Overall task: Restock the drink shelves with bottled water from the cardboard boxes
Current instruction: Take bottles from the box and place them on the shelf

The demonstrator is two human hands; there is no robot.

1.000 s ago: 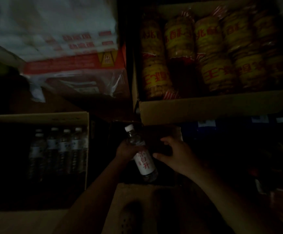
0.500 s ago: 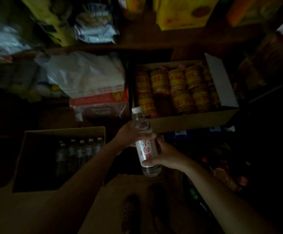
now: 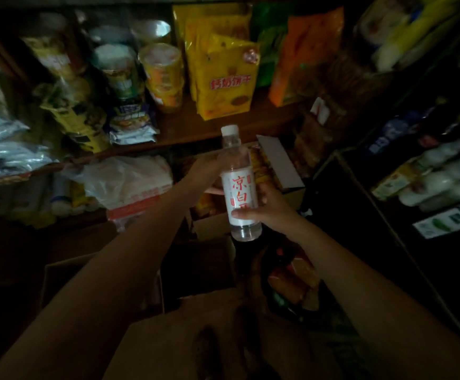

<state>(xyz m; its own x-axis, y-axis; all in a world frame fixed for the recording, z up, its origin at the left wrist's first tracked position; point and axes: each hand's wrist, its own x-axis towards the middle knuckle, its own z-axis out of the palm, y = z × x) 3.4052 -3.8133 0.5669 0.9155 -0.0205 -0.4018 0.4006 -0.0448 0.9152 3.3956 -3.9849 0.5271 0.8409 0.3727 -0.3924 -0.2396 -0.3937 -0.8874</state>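
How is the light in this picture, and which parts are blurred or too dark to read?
Head view: dim overall; the water bottle label is bright and readable; goods at the left edge smear with blur; the cardboard box below sinks into shadow; shelf lines bend from wide-angle distortion.

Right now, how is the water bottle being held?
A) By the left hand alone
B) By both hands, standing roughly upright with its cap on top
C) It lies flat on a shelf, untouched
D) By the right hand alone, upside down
B: the left hand grips the water bottle from behind near its upper part while the right hand wraps its lower label, and the white cap points up.
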